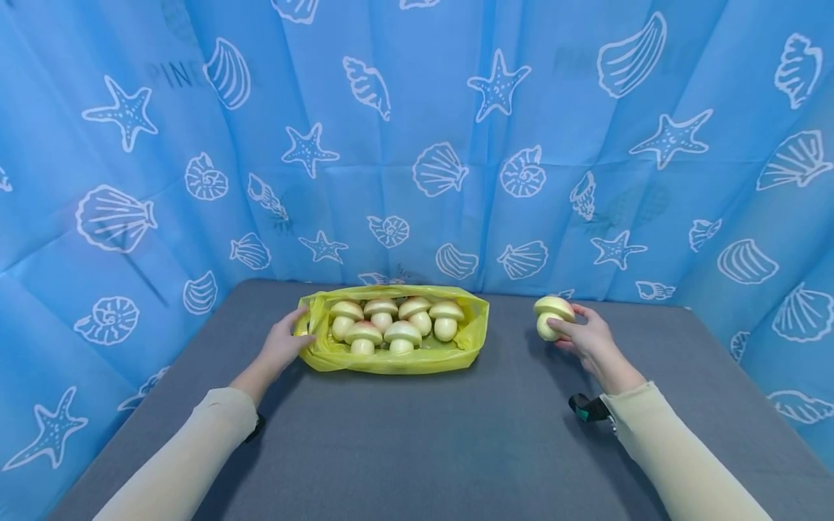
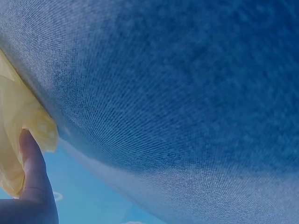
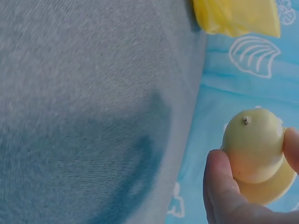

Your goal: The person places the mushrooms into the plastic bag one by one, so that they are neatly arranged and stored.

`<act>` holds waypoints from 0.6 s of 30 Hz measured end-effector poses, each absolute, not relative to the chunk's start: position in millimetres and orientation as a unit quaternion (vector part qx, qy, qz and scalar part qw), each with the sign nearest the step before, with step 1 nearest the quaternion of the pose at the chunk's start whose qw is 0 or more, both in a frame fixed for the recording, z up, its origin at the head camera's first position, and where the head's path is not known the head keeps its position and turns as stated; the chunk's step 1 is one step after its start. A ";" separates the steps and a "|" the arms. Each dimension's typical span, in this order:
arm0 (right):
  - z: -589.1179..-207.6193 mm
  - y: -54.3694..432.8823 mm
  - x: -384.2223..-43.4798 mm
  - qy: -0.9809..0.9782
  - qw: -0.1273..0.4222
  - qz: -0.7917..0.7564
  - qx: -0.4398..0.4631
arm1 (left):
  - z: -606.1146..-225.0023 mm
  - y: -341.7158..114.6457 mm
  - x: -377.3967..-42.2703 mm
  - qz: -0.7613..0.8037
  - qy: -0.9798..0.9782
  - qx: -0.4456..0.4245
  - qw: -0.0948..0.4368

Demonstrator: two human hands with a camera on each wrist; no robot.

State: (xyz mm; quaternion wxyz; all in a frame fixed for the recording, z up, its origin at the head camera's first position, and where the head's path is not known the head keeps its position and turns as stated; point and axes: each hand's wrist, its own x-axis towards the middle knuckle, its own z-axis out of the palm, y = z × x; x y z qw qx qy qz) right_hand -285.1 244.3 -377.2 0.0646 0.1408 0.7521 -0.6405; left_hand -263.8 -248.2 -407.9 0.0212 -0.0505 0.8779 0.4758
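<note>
A yellow plastic bag (image 1: 397, 364) lies with its mouth spread wide, and several toy mushrooms (image 1: 402, 334) with pale stems and cream, faintly pink caps stand or lean inside it. At the bag's left end, my left hand (image 1: 281, 346) holds the plastic edge between thumb and fingers; in the left wrist view one finger (image 2: 35, 170) lies against the yellow plastic (image 2: 18, 121). Off to the right of the bag, my right hand (image 1: 589, 340) pinches another mushroom (image 1: 554, 310) by its stem, cap up, above the table. The right wrist view shows the rounded stem end (image 3: 254, 140) between fingers and thumb.
A dark grey cloth covers the table (image 1: 417, 449). Behind it and along both sides hangs a blue curtain (image 1: 404, 174) printed with white shells and starfish. A black strap (image 1: 589, 407) is on the right wrist.
</note>
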 end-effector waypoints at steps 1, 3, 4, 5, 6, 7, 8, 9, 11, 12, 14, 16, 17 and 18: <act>-376.4 243.4 -284.5 0.750 0.064 -0.643 0.141 | -408.0 -248.0 -263.8 0.477 0.877 -0.052 0.023; -374.6 241.9 -282.8 0.745 0.066 -0.650 0.139 | -408.2 -247.8 -264.0 0.478 0.876 -0.054 0.026; -373.8 241.3 -282.1 0.741 0.066 -0.653 0.138 | -408.2 -247.4 -264.1 0.479 0.876 -0.054 0.027; -372.8 240.9 -281.0 0.739 0.067 -0.657 0.137 | -408.1 -247.1 -264.2 0.480 0.875 -0.054 0.027; -371.8 240.1 -280.0 0.736 0.066 -0.660 0.136 | -408.0 -247.0 -264.2 0.481 0.875 -0.053 0.028; -370.8 239.5 -279.1 0.734 0.066 -0.662 0.134 | -407.7 -247.0 -264.1 0.481 0.875 -0.052 0.028; -369.7 238.9 -278.1 0.733 0.066 -0.664 0.133 | -407.5 -247.1 -264.0 0.481 0.875 -0.051 0.027; -368.5 238.2 -277.3 0.733 0.065 -0.664 0.131 | -407.2 -247.1 -264.0 0.481 0.875 -0.050 0.026; -366.0 237.3 -275.1 0.736 0.063 -0.662 0.129 | -406.9 -247.1 -264.0 0.482 0.875 -0.046 0.026; -364.9 236.7 -274.1 0.736 0.062 -0.662 0.128 | -406.9 -247.2 -264.0 0.482 0.875 -0.045 0.027; -362.7 235.9 -271.8 0.732 0.064 -0.667 0.121 | -407.3 -247.2 -264.1 0.483 0.874 -0.044 0.028; -360.9 234.9 -269.7 0.724 0.068 -0.677 0.114 | -407.8 -247.0 -264.0 0.482 0.875 -0.044 0.029; -359.9 234.3 -268.7 0.719 0.070 -0.683 0.110 | -408.0 -247.0 -264.0 0.482 0.875 -0.044 0.029; -358.9 233.8 -267.8 0.714 0.072 -0.688 0.108 | -408.1 -246.9 -264.1 0.481 0.875 -0.045 0.028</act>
